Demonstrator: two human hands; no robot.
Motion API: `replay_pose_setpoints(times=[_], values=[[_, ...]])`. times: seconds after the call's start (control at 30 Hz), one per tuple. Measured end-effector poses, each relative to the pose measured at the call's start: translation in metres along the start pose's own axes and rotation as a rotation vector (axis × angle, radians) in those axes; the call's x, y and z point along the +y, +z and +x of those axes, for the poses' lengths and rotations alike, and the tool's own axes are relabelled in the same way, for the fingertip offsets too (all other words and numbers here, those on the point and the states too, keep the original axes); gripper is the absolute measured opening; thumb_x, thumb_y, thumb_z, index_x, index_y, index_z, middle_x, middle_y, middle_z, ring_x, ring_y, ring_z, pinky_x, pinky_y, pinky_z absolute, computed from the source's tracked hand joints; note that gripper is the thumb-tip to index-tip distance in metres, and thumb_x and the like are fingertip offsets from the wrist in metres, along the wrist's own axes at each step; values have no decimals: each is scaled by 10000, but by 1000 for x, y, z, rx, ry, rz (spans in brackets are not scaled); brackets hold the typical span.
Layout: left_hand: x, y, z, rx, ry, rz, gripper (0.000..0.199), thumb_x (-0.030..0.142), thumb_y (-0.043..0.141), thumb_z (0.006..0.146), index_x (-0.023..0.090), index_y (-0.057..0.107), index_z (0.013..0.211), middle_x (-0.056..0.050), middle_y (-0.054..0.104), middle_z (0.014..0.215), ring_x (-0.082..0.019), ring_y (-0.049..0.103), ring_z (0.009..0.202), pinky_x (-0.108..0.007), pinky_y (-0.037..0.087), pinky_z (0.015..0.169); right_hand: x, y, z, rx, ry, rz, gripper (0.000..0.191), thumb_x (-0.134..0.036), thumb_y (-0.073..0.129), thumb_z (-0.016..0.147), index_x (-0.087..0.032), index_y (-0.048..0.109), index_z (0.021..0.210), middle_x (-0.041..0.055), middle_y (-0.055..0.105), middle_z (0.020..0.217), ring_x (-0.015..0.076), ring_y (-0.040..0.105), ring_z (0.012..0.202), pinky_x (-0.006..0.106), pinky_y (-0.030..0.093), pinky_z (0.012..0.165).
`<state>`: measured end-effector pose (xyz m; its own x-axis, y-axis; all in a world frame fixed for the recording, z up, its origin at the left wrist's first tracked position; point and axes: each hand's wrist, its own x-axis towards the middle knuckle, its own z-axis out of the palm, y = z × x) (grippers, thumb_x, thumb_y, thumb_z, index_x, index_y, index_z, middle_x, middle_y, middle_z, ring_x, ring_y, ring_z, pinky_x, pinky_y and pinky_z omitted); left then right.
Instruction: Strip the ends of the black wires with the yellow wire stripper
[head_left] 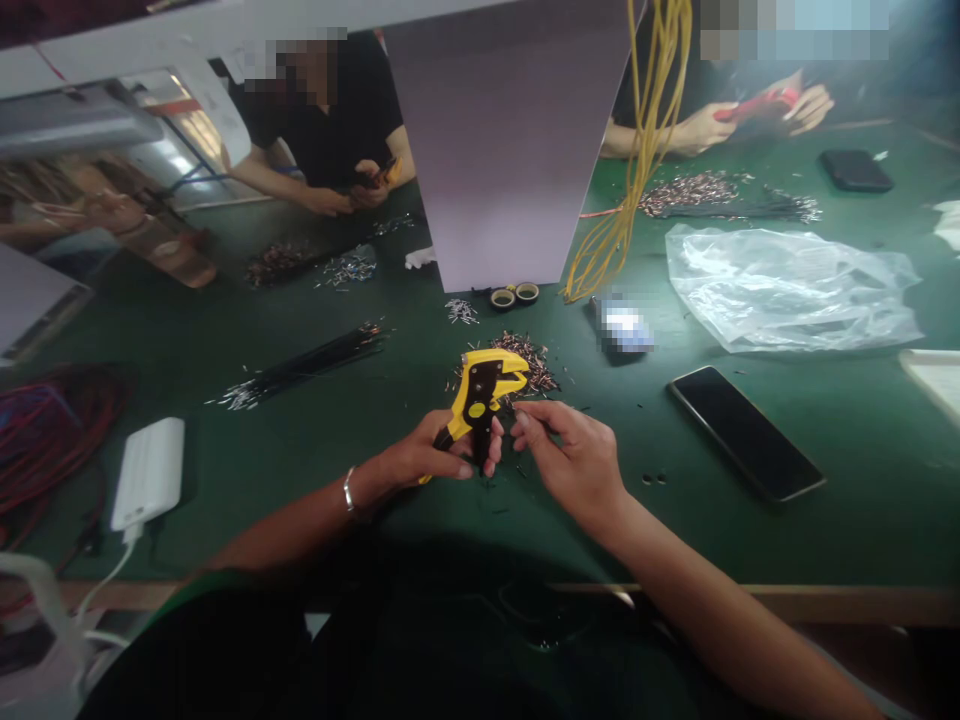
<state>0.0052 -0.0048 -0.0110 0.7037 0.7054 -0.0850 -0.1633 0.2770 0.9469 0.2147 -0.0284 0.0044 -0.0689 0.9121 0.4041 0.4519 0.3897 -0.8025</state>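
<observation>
My left hand (429, 447) is wrapped around the handles of a yellow and black wire stripper (478, 385), its jaws pointing right. Close beside those jaws is my right hand (576, 455), thumb and fingers pinched together. Whatever sits in that pinch is too small or hidden to make out. Behind the tool spreads a pile of short copper-and-black wire bits (538, 362), partly covered by the jaws. To the left lies a bundle of black wires (315, 362) with pale tips at one end and coppery ends at the other.
A white power bank (150, 472) with a cable lies left, near coiled red wires (52, 440). On the right are a phone (746, 432) and a clear plastic bag (787, 290). Yellow wires (637, 170) hang beside a grey panel (510, 150). Other people work across the table.
</observation>
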Motion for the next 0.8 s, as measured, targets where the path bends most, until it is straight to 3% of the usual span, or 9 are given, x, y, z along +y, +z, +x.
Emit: replay_pose_setpoints(times=[0.47, 0.8], values=[[4, 3, -1, 11, -19, -48, 496, 184, 762, 657, 131, 629, 1132, -94, 670, 950, -218, 646, 834, -383, 490, 808, -2, -3, 4, -30, 88, -27, 176, -220, 525, 901, -173, 684, 844, 10, 687, 632, 133, 642, 524, 265, 493, 556], [2, 1, 1, -16, -2, 84, 419, 215, 770, 665, 130, 642, 1054, -88, 671, 917, -214, 635, 822, -365, 487, 779, -9, 2, 4, -70, 61, -14, 171, -214, 523, 920, -176, 659, 823, 10, 692, 656, 113, 631, 524, 246, 478, 555]])
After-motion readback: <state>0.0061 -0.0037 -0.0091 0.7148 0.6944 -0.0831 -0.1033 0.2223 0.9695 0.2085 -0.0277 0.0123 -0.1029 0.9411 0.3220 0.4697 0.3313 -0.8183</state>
